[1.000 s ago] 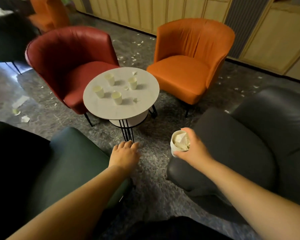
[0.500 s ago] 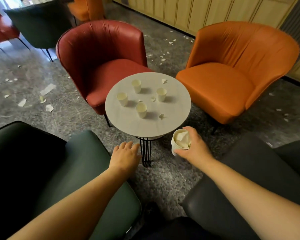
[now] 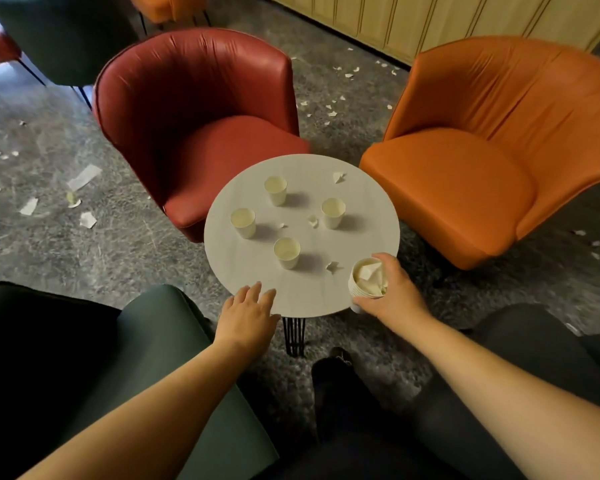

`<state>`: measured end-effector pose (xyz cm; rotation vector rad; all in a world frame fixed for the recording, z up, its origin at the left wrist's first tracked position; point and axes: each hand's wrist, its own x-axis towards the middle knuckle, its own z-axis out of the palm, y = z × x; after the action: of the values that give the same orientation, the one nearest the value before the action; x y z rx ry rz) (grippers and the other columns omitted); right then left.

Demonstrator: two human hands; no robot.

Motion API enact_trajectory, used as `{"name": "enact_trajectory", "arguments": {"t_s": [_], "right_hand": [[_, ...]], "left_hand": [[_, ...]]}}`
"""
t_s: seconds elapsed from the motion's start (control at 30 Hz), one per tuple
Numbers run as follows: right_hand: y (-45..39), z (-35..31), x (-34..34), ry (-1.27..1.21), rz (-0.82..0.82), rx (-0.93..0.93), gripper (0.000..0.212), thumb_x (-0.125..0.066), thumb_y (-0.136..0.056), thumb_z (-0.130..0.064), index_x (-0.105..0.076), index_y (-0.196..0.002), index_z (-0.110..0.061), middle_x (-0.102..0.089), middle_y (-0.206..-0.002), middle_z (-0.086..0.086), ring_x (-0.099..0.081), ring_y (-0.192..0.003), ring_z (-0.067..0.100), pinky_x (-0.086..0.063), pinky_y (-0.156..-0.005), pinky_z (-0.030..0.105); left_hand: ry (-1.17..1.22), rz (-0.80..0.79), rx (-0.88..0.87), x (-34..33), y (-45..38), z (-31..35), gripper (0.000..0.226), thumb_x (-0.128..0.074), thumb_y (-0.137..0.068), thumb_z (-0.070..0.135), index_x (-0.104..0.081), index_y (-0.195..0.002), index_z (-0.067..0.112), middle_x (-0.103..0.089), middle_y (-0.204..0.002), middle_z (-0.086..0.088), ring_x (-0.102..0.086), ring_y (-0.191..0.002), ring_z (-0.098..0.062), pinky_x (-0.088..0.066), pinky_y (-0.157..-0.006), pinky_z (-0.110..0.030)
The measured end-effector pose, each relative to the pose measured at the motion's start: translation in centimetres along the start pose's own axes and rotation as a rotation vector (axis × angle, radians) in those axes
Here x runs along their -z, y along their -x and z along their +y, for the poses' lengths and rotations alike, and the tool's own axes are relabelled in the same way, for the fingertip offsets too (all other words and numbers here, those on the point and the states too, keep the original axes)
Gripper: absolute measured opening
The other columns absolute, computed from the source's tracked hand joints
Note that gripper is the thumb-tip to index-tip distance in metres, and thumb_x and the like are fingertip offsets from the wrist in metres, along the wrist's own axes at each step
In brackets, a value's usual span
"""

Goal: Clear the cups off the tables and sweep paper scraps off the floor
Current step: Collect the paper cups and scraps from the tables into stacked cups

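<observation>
Several white paper cups stand on a small round table (image 3: 302, 292): a far one (image 3: 275, 190), a left one (image 3: 243, 222), a right one (image 3: 333, 212) and the nearest one (image 3: 287, 252). Small paper scraps (image 3: 332, 267) lie between them. My right hand (image 3: 392, 292) grips a stack of paper cups (image 3: 367, 280) stuffed with crumpled paper, held over the table's near right edge. Over the near edge, my left hand (image 3: 248, 315) hovers with straight fingers and holds nothing.
A red armchair (image 3: 201, 126) and an orange armchair (image 3: 482, 150) stand behind the table. A dark green chair (image 3: 146, 358) is at my left, a black one (image 3: 541, 341) at my right. Paper scraps (image 3: 84, 176) litter the grey floor.
I have stepped closer to the table. Both hands moved forward and now reach over its near edge, the right one still carrying the cup stack.
</observation>
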<state>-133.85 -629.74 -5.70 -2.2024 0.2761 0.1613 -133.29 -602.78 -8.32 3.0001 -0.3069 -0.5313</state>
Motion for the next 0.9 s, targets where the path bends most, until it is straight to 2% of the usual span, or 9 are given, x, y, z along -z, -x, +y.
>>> {"name": "enact_trajectory", "arguments": {"t_s": [0.07,0.3,0.43,0.5,0.57,0.67,0.73,0.9], "right_hand": [[-2.9,-0.2,-0.2,0.01,-0.033,0.001,0.087,-0.085,-0.064,-0.026,-0.035,-0.136,-0.031,-0.046,-0.129,0.0,-0.048,-0.109,0.017,-0.04,-0.081,0.026],[-12.7,-0.1,0.9,0.028,-0.12,0.026,0.087,-0.084,-0.066,-0.025,-0.033,-0.135,-0.033,-0.04,-0.115,-0.011,-0.041,-0.102,0.009,-0.036,-0.079,0.022],[-16.7,0.6,0.9,0.031,-0.141,0.027,0.084,-0.084,-0.067,-0.024,-0.034,-0.133,-0.032,-0.04,-0.108,-0.017,-0.041,-0.097,0.005,-0.032,-0.066,0.005],[-18.0,1.0,0.6,0.027,-0.167,0.033,0.083,-0.085,-0.066,-0.024,-0.035,-0.132,-0.032,-0.042,-0.112,-0.014,-0.043,-0.099,0.006,-0.031,-0.067,0.003],[-19.2,1.2,0.1,0.028,-0.199,0.048,0.082,-0.086,-0.066,-0.024,-0.036,-0.13,-0.033,-0.045,-0.117,-0.011,-0.045,-0.102,0.008,-0.034,-0.07,0.005],[-20.7,1.5,-0.6,0.025,-0.219,0.048,0.082,-0.087,-0.065,-0.026,-0.037,-0.13,-0.033,-0.048,-0.127,-0.007,-0.05,-0.11,0.013,-0.043,-0.082,0.021],[-21.6,1.5,-1.2,0.017,-0.218,0.042,0.083,-0.086,-0.066,-0.027,-0.037,-0.132,-0.034,-0.048,-0.13,-0.006,-0.05,-0.112,0.014,-0.045,-0.086,0.024],[-23.2,1.7,-3.4,0.033,-0.2,0.002,0.086,-0.086,-0.067,-0.028,-0.033,-0.134,-0.035,-0.042,-0.126,-0.014,-0.044,-0.106,0.005,-0.033,-0.067,-0.002]], "left_hand": [[-0.016,-0.005,-0.002,0.4,-2.5,-0.2,0.058,-0.039,-0.1,0.049,-0.024,-0.152,0.026,-0.018,-0.162,-0.008,-0.016,-0.148,-0.03,-0.018,-0.118,-0.046],[0.004,-0.03,0.086,1.4,-11.5,0.0,0.057,-0.037,-0.101,0.049,-0.024,-0.151,0.026,-0.019,-0.161,-0.006,-0.018,-0.147,-0.028,-0.02,-0.117,-0.045],[0.042,-0.005,0.097,1.3,-15.4,0.7,0.055,-0.039,-0.1,0.048,-0.025,-0.15,0.027,-0.025,-0.159,-0.005,-0.024,-0.145,-0.028,-0.025,-0.115,-0.043],[0.055,-0.01,0.102,0.9,-16.4,0.8,0.058,-0.044,-0.098,0.049,-0.025,-0.149,0.027,-0.026,-0.159,-0.005,-0.026,-0.143,-0.028,-0.026,-0.114,-0.042],[0.044,-0.032,0.097,0.4,-17.1,0.7,0.067,-0.053,-0.094,0.051,-0.024,-0.149,0.027,-0.025,-0.159,-0.006,-0.027,-0.143,-0.028,-0.027,-0.113,-0.041],[0.051,-0.075,0.089,-0.6,-18.1,0.5,0.083,-0.065,-0.087,0.051,-0.018,-0.151,0.028,-0.021,-0.16,-0.006,-0.025,-0.144,-0.028,-0.026,-0.114,-0.04],[0.058,-0.095,0.073,-1.2,-19.0,0.2,0.091,-0.069,-0.085,0.048,-0.012,-0.154,0.028,-0.017,-0.161,-0.006,-0.023,-0.145,-0.029,-0.025,-0.115,-0.041],[0.035,-0.142,-0.008,-2.9,-21.7,-0.7,0.097,-0.074,-0.082,0.041,-0.009,-0.155,0.03,-0.015,-0.161,-0.007,-0.025,-0.143,-0.03,-0.028,-0.113,-0.042]]}}
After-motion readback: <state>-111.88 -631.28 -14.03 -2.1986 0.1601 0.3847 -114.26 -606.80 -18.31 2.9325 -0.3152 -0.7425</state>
